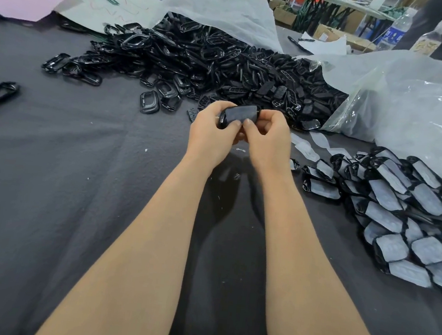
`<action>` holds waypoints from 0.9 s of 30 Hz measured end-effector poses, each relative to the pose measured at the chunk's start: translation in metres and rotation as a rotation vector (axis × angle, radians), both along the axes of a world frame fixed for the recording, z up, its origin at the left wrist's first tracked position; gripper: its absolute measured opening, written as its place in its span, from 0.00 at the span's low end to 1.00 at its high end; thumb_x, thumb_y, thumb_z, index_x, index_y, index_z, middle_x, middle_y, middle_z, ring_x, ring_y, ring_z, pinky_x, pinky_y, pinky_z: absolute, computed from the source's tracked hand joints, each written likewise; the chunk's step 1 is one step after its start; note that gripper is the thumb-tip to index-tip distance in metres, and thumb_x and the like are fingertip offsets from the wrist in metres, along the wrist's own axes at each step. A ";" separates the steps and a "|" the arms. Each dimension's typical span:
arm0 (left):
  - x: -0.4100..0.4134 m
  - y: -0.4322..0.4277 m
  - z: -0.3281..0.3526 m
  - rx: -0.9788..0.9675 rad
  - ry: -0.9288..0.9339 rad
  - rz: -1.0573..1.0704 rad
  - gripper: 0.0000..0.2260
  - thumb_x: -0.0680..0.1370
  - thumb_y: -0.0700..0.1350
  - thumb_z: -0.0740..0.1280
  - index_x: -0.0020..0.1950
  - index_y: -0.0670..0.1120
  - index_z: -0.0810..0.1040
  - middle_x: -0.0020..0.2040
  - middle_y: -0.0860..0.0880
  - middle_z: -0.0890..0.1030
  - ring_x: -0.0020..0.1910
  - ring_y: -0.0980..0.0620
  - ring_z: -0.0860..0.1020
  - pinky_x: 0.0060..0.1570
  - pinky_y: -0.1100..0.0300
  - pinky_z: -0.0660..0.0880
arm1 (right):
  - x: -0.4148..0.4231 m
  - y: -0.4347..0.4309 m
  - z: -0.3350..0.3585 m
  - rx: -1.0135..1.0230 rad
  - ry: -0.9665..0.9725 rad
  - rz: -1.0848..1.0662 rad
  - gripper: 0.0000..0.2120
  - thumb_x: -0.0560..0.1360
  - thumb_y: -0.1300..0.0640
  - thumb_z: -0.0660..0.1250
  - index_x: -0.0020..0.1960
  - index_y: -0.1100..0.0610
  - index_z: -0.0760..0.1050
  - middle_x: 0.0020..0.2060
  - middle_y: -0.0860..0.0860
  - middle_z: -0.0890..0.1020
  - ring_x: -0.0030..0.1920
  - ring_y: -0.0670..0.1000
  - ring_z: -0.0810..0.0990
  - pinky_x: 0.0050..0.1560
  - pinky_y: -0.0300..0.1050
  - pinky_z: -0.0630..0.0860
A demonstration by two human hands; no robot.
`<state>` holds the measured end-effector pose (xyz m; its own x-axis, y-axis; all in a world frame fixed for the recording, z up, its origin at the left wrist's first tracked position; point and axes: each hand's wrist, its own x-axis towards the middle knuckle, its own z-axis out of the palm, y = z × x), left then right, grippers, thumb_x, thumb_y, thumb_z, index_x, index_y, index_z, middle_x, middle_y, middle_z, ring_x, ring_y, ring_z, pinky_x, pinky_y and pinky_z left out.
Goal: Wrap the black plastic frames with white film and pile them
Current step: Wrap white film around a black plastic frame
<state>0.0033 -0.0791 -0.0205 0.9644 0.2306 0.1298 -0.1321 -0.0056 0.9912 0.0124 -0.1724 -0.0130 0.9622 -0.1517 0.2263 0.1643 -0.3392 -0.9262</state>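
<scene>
Both hands meet above the dark tabletop (78, 180): the left hand (212, 131) and right hand (267, 139) pinch one black frame (240, 113) between thumbs and curled fingers (266, 115), pale film showing across its face. Beyond the fingers lies a loose heap of bare frames (211, 61), spilling from a white plastic bag (230, 6). Right of the fingers, wrapped frames (404, 209) sit in overlapping rows, with loose film pieces (313, 146) between them and the hands.
</scene>
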 end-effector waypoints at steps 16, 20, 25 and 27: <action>-0.004 0.000 0.003 0.054 0.014 -0.079 0.13 0.80 0.34 0.61 0.51 0.53 0.73 0.41 0.49 0.82 0.35 0.59 0.82 0.41 0.65 0.80 | 0.001 -0.002 0.000 0.049 0.007 -0.092 0.06 0.77 0.55 0.66 0.50 0.56 0.73 0.45 0.53 0.81 0.49 0.55 0.81 0.56 0.54 0.77; -0.005 -0.001 0.003 0.090 -0.001 -0.117 0.11 0.80 0.34 0.61 0.52 0.51 0.74 0.41 0.49 0.82 0.34 0.61 0.81 0.37 0.68 0.78 | 0.001 -0.004 0.001 0.095 0.023 -0.126 0.12 0.74 0.57 0.70 0.55 0.60 0.75 0.45 0.52 0.80 0.50 0.53 0.80 0.56 0.52 0.77; -0.003 -0.001 0.002 0.064 0.012 -0.134 0.12 0.80 0.33 0.60 0.52 0.50 0.73 0.41 0.48 0.82 0.33 0.59 0.81 0.40 0.65 0.80 | 0.004 -0.008 0.003 0.191 0.051 -0.145 0.03 0.76 0.60 0.67 0.49 0.60 0.77 0.43 0.54 0.81 0.46 0.54 0.80 0.56 0.57 0.77; -0.002 -0.001 0.001 0.053 0.021 -0.141 0.12 0.80 0.32 0.60 0.52 0.50 0.73 0.41 0.47 0.81 0.33 0.59 0.81 0.39 0.65 0.80 | 0.005 -0.009 0.003 0.194 0.051 -0.141 0.02 0.77 0.61 0.66 0.48 0.60 0.77 0.43 0.56 0.81 0.45 0.54 0.79 0.56 0.56 0.77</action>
<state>0.0012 -0.0802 -0.0193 0.9893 0.0855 0.1179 -0.1148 -0.0409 0.9925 0.0173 -0.1816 -0.0101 0.9378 -0.3213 0.1315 0.0794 -0.1702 -0.9822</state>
